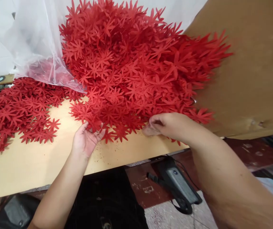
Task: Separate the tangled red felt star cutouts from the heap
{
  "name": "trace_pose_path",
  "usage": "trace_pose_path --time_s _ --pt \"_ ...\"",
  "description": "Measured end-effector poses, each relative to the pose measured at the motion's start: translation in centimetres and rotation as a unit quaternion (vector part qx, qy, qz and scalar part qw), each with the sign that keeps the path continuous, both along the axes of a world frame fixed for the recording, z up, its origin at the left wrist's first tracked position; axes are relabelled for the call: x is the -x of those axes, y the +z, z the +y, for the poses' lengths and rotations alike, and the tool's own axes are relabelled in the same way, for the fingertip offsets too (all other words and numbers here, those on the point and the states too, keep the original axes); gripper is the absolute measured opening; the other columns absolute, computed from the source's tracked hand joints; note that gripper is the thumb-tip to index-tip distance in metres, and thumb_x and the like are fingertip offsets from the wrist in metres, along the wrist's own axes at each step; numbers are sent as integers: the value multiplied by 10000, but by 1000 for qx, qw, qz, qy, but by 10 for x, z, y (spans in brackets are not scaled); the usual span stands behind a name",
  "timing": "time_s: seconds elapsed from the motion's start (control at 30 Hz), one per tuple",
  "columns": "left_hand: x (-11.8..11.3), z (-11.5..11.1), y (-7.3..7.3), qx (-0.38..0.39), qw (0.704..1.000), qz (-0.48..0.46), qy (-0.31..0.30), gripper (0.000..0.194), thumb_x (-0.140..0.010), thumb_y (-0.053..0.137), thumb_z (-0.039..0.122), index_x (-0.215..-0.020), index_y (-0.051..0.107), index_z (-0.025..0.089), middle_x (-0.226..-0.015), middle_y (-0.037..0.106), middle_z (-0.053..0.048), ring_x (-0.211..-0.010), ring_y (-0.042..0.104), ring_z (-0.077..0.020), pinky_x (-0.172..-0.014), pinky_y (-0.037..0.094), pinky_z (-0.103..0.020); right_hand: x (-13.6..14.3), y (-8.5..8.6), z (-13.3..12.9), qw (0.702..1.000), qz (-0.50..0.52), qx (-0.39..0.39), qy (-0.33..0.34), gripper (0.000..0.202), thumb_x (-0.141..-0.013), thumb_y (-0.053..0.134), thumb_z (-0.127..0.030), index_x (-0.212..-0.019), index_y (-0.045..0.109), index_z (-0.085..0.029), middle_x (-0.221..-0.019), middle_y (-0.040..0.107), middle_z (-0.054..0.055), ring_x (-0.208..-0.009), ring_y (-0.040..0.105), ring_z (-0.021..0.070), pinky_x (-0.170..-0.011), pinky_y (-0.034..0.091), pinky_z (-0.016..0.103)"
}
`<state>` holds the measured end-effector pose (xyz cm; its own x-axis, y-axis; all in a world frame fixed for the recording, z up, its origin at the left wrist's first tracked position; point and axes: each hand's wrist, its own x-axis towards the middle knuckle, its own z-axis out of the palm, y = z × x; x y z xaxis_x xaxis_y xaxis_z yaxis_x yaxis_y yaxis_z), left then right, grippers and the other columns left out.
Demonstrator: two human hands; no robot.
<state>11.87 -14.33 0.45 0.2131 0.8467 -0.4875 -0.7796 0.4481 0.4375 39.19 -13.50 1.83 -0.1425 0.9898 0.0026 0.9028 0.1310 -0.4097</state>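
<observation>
A large heap of red fabric cut-outs shaped like many-petalled flowers or leaves (127,70) rises on the table in front of me. My left hand (87,139) is palm up at its near edge, fingers apart and slightly curled, with red petals just past the fingertips. Whether those fingers touch a piece is hard to make out. At the heap's lower right is my right hand (157,124), its back partly towards me. Motion blurs its fingers, so what they hold, if anything, does not show.
A lower spread of darker red pieces (12,108) lies on the left of the pale wooden table (65,159). A clear plastic bag (38,41) with red contents stands behind. Brown cardboard (251,73) borders the right side. Below is a black-and-grey strapped device (180,181).
</observation>
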Motion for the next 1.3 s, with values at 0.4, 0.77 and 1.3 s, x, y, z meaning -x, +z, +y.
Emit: trace_pose_path --time_s 0.4,0.77,1.3 --pt "-50 3 -10 32 999 -33 -28 253 -872 364 236 -776 582 152 -684 641 -37 -643 612 -143 -798 485 -336 86 29 -15 969 196 -5 153 171 -837 475 -245 -858 638 -194 -778 700 22 -693 645 141 -649 508 280" --pt "-23 1 -14 -10 999 29 28 120 -810 574 233 -737 536 146 -586 562 33 -491 497 -50 -531 403 -180 125 16 -10 955 222 -179 83 298 -767 619 -264 -1051 605 -177 -1079 619 123 -1021 591 250 -868 499 421" --pt "11 -3 -8 -148 958 244 -11 405 -588 762 401 -823 537 160 -701 586 45 -590 558 -72 -555 474 -219 155 -27 12 855 515 58 9 185 -677 671 -309 -790 606 -178 -745 650 26 -706 611 152 -705 513 309"
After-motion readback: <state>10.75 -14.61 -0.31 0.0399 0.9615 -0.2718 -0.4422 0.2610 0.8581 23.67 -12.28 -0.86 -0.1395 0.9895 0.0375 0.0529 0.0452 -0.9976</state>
